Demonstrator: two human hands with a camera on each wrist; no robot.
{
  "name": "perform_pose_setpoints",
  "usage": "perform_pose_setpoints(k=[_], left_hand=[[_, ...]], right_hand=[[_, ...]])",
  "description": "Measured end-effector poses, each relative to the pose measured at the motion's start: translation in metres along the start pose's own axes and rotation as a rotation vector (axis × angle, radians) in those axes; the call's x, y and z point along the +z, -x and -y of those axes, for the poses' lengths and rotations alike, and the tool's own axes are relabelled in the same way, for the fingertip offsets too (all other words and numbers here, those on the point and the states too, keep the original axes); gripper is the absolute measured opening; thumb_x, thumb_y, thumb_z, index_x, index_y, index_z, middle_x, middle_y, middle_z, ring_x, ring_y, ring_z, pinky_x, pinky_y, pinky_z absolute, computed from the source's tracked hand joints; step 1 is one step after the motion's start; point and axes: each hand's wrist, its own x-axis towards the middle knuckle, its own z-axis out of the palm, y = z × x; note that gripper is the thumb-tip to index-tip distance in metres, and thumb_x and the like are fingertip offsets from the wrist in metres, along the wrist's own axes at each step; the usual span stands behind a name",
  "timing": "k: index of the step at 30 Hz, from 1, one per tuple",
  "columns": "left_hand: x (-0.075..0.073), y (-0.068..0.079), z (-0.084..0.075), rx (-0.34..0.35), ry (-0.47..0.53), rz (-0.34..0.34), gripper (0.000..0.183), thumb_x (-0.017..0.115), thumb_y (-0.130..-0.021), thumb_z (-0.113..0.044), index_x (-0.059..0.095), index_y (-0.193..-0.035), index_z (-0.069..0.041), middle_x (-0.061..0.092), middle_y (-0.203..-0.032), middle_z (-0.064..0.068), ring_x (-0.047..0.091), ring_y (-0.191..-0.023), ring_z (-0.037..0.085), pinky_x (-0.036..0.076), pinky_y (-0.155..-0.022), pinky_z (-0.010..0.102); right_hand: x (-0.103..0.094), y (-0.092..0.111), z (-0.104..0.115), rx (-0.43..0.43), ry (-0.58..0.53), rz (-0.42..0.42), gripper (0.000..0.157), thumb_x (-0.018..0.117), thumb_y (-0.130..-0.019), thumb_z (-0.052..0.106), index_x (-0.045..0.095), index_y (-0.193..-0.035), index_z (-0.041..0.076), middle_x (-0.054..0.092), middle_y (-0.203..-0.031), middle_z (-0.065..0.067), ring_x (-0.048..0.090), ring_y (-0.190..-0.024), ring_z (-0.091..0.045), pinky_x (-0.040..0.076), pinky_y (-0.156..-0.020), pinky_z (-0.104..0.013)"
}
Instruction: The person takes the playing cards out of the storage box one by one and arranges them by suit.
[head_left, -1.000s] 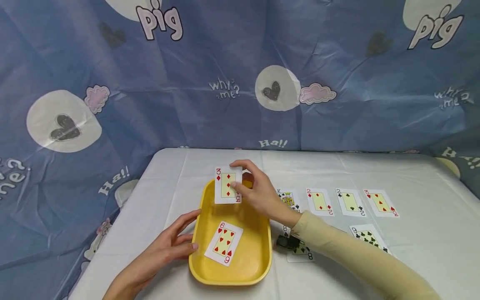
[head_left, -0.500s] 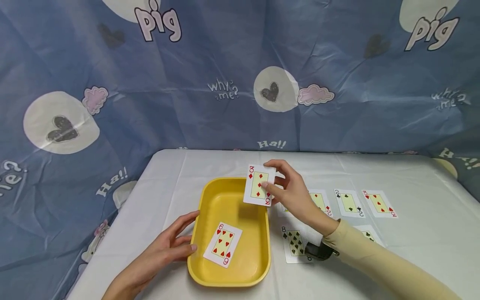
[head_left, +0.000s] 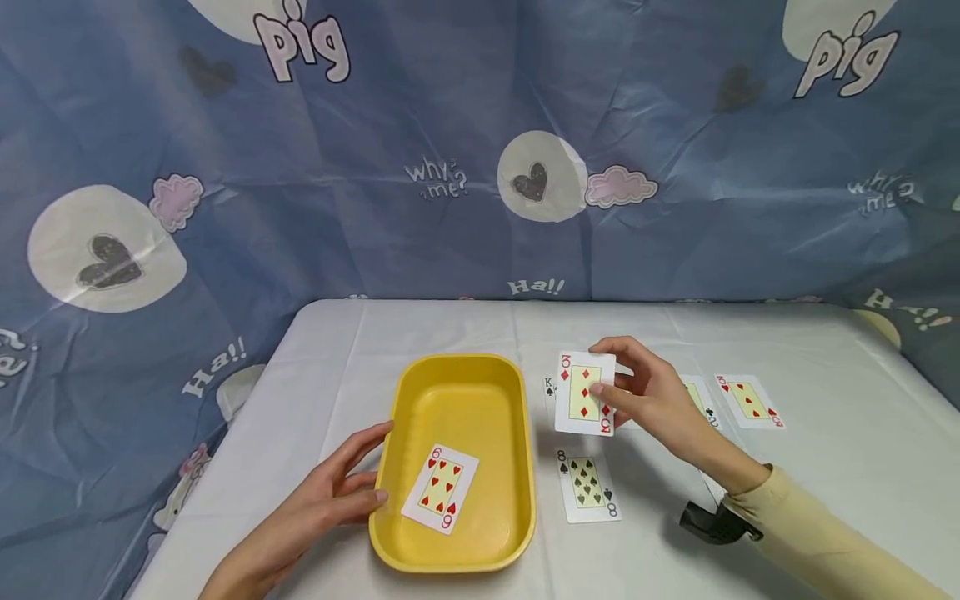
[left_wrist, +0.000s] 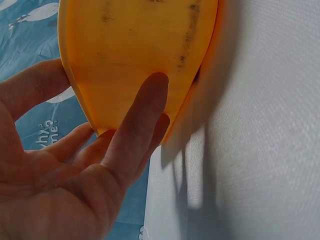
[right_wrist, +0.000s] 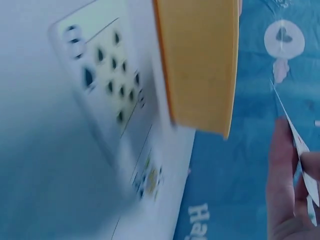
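Observation:
My right hand pinches a three of diamonds playing card between thumb and fingers, face toward the head camera. It is held above the table, just right of the tray, covering part of a king of spades. In the right wrist view the same card shows nearly edge-on. My left hand rests at the left side of a yellow tray, its fingers touching the outer wall in the left wrist view. Inside the tray lies a six of hearts, face up.
An eight of spades lies right of the tray. Farther right are a three of hearts and a two of clubs, partly behind my right hand. A black band circles my right wrist. Behind the white table hangs a blue printed cloth.
My right hand has carried the three of diamonds from over the tray's far end to the right, out past its rim. The left hand stays at the tray.

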Motion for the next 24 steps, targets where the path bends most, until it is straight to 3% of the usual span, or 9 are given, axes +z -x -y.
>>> perform_pose_setpoints(k=[8, 14, 21, 24], left_hand=[[0.000, -0.002, 0.000, -0.022, -0.008, -0.013, 0.071, 0.065, -0.096, -0.025, 0.025, -0.154, -0.028, 0.014, -0.161, 0.012, 0.060, -0.113, 0.027, 0.052, -0.091, 0.043], [0.000, -0.001, 0.001, -0.012, -0.004, 0.000, 0.072, 0.065, -0.096, -0.024, 0.025, -0.155, -0.027, 0.013, -0.161, 0.012, 0.059, -0.114, 0.027, 0.052, -0.091, 0.042], [0.000, -0.002, 0.000, -0.020, -0.004, -0.006, 0.072, 0.066, -0.096, -0.024, 0.025, -0.155, -0.027, 0.014, -0.161, 0.012, 0.060, -0.113, 0.027, 0.052, -0.090, 0.043], [0.000, -0.003, 0.001, -0.018, -0.004, -0.008, 0.072, 0.066, -0.096, -0.023, 0.025, -0.155, -0.027, 0.014, -0.161, 0.013, 0.060, -0.113, 0.027, 0.052, -0.089, 0.044]], right_hand=[[-0.030, 0.032, -0.013, 0.119, 0.153, 0.031, 0.041, 0.072, -0.089, 0.005, 0.054, -0.125, 0.011, 0.054, -0.122, -0.016, 0.065, -0.077, -0.025, 0.055, -0.053, -0.043], [-0.045, 0.052, -0.025, 0.194, 0.244, 0.081, 0.040, 0.074, -0.087, 0.006, 0.056, -0.123, 0.008, 0.051, -0.128, -0.018, 0.061, -0.070, -0.021, 0.055, -0.055, -0.039], [-0.056, 0.064, -0.037, 0.113, 0.539, 0.099, 0.038, 0.079, -0.082, 0.008, 0.062, -0.116, 0.012, 0.061, -0.115, -0.004, 0.059, -0.087, -0.014, 0.052, -0.074, -0.027], [-0.056, 0.067, -0.040, 0.114, 0.634, 0.094, 0.038, 0.081, -0.080, 0.010, 0.063, -0.113, 0.016, 0.061, -0.110, 0.003, 0.055, -0.090, -0.012, 0.050, -0.076, -0.025]])
